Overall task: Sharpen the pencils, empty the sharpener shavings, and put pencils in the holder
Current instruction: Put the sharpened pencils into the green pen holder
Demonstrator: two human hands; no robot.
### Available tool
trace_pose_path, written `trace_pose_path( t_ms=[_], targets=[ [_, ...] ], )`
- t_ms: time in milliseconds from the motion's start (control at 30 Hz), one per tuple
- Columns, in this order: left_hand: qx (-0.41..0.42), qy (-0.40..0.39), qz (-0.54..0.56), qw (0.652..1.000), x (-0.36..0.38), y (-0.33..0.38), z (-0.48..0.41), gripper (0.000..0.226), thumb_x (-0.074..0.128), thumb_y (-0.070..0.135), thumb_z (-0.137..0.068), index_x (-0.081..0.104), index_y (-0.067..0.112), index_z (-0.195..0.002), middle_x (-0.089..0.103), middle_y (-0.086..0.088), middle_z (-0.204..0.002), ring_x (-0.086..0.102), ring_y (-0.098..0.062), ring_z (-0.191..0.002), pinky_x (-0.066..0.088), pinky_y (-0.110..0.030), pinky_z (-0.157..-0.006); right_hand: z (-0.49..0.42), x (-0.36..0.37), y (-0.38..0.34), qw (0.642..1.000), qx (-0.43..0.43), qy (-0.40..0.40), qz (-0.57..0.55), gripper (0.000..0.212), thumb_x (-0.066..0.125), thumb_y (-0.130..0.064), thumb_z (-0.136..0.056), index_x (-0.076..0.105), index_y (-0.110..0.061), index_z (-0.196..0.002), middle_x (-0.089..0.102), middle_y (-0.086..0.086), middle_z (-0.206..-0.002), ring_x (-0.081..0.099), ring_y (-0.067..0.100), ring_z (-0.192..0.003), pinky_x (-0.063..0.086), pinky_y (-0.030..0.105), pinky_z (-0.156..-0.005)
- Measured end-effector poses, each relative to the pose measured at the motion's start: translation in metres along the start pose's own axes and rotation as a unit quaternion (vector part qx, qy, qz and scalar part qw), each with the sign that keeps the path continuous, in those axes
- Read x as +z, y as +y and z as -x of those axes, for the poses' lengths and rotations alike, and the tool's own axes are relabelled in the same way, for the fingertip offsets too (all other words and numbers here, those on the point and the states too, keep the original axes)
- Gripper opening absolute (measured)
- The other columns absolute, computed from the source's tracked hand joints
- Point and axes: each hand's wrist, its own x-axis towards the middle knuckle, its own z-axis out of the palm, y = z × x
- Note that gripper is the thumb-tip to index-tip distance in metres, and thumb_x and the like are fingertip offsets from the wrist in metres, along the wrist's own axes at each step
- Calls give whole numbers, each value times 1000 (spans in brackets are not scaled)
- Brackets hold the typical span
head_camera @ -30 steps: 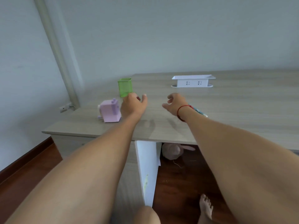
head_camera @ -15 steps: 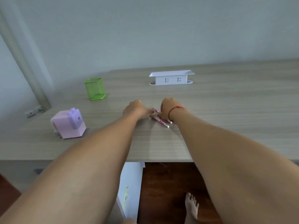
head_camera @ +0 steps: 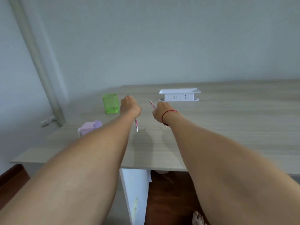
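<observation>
Above the wooden desk (head_camera: pixel 227 127), my left hand (head_camera: pixel 129 106) is closed around a pink patterned pencil (head_camera: pixel 136 125) whose white end hangs below the wrist. My right hand (head_camera: pixel 159 112), with a red string on its wrist, grips a second pink pencil (head_camera: pixel 152 105) that points up and away. The green mesh pencil holder (head_camera: pixel 110 105) stands just left of my left hand. Nearer the desk's left front sits the lilac pencil sharpener (head_camera: pixel 90 129), partly hidden by my left forearm.
A white socket box with a tray top (head_camera: pixel 179 95) stands at the back of the desk, right of my hands. A pale pipe (head_camera: pixel 37 62) runs down the wall at the left. Below the desk edge are a white panel, dark wooden floor and a bare foot.
Both hands have risen off the desk surface, each lifting a pencil that lay there half a second ago. The view has tilted upward and shifted right.
</observation>
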Motion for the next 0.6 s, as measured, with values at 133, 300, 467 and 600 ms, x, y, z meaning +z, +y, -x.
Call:
trace_pose_path(
  t_ms=[133, 300, 467, 600],
  targets=[
    [31, 43, 13, 999, -58, 0, -20, 29, 47, 2, -91, 54, -5, -118, 54, -24, -128, 53, -38, -119, 44, -38, -97, -7, -16, -56, 999, -45, 5, -27, 35, 40, -10, -98, 44, 1, -132, 52, 17, -133, 48, 28, -94, 33, 26, -76],
    [45, 97, 23, 994, -102, -20, -64, 28, 45, 9, -93, 58, -5, -113, 57, -25, -122, 55, -39, -112, 45, -39, -91, -34, -13, -116, 992, -76, 24, -98, 38, 48, -14, -93, 42, -2, -130, 52, 16, -131, 53, 33, -117, 43, 32, -87],
    [53, 123, 49, 990, -117, -31, -106, 27, 45, 12, -89, 58, -7, -103, 60, -25, -111, 59, -42, -102, 50, -40, -79, -79, 0, -151, 981, -93, 38, -168, 35, 47, -21, -90, 47, -5, -122, 58, 13, -121, 59, 31, -104, 48, 36, -88],
    [59, 142, 72, 985, -111, -29, -147, 15, 47, 12, -86, 55, -1, -84, 62, -26, -106, 61, -41, -93, 42, -34, -64, -125, 10, -167, 978, -97, 61, -177, 32, 47, -20, -92, 46, -8, -122, 58, 12, -119, 61, 31, -102, 48, 36, -86]
  ],
)
